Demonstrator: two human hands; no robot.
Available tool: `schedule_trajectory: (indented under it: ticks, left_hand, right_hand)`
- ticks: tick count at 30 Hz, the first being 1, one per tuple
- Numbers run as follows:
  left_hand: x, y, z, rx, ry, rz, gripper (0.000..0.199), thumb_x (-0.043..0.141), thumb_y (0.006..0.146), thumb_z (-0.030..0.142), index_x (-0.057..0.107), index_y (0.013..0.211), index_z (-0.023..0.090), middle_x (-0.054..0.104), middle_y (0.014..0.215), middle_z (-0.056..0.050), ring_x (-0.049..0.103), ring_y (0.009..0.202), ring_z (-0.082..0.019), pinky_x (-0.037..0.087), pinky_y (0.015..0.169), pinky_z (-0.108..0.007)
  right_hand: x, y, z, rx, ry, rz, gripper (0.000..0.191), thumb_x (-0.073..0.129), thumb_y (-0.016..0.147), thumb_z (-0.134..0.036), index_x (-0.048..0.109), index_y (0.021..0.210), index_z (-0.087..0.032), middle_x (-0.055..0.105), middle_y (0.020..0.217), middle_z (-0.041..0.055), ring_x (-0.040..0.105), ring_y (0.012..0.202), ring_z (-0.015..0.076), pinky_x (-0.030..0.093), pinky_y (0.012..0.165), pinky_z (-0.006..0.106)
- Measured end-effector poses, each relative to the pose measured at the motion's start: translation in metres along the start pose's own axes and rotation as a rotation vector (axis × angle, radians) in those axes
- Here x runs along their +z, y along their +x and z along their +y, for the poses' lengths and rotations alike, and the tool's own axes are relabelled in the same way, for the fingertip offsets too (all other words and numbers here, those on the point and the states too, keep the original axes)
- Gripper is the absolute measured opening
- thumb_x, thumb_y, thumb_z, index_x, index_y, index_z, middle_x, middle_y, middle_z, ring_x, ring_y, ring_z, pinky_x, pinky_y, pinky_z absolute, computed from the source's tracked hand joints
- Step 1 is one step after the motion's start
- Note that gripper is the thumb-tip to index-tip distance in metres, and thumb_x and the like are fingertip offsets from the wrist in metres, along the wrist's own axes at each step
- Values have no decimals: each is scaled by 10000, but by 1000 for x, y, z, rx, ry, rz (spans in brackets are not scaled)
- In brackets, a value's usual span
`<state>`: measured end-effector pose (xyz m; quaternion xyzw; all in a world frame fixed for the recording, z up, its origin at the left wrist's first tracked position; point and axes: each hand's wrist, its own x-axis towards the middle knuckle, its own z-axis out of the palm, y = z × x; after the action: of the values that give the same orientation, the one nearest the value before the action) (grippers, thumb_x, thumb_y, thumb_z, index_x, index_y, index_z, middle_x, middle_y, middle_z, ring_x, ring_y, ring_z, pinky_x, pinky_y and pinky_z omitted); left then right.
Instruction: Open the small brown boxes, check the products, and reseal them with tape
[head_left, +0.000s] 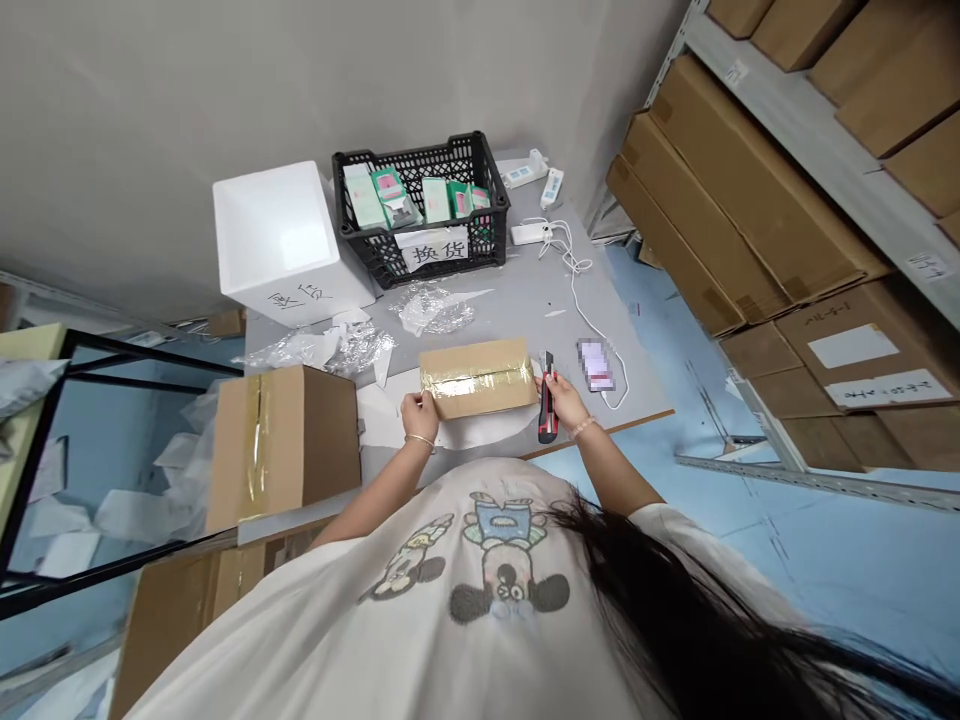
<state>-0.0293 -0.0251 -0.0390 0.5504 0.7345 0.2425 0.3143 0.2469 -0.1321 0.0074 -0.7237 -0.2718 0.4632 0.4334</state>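
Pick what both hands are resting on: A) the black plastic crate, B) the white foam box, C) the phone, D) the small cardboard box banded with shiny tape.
D. The left hand and right hand sit at opposite ends of the small cardboard box, which is banded with shiny tape.

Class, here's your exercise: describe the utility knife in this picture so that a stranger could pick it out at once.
On the grey table, find the cardboard box sealed with gold tape. At the box's right end, by the person's right hand, is a red-and-black utility knife. It is long and narrow, and lies nearer the person than the flat phone beside it.
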Motion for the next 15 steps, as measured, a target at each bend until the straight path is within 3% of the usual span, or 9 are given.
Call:
schedule_trajectory:
  ticks: [4, 7, 10, 13, 15]
  left_hand:
    - [-9, -22, -2, -38, 38, -16, 276, 435, 914, 412, 596, 976, 197, 647, 1058, -127, 602, 1104, -261, 475, 987, -401]
    - [-11, -36, 7, -21, 99, 45, 462, 455, 908, 416, 517, 1268, 132, 552, 1313, -205, 491, 1295, -300, 394, 1086, -444]
    - [-5, -51, 28, 239, 231, 48, 664, 463, 907, 422, 326, 1477, 110, 324, 1546, -215, 237, 1475, -312, 203, 1195, -492]
    - [10, -63, 52, 589, 377, -209, 745, 504, 883, 488, 287, 1531, 192, 252, 1605, -139, 102, 1513, -313, 40, 1215, -527]
    - [22, -67, 63, 703, 464, -331, 815, 538, 856, 540, 261, 1551, 217, 224, 1618, -121, 54, 1515, -328, -35, 1200, -559]
  right_hand:
    - [0, 15, -5, 29, 86, -64, 432, 421, 938, -580, 534, 1022, -171, 721, 973, 86, 696, 839, 159, 545, 748, 274]
    - [-9, 27, -7, 71, 33, -101, 319, 477, 946, -491, 536, 986, -180, 717, 887, 58, 683, 696, 139, 539, 645, 246]
    - [-19, 41, -10, 93, -28, -114, 239, 551, 927, -407, 567, 919, -168, 680, 740, 18, 616, 537, 108, 494, 533, 204]
    - [-24, 53, -14, 93, -72, -136, 225, 580, 919, -367, 593, 859, -151, 636, 649, -4, 557, 467, 86, 461, 486, 182]
    - [-23, 59, -16, 74, -120, -158, 228, 581, 922, -356, 604, 840, -145, 628, 634, -8, 543, 453, 80, 444, 469, 176]
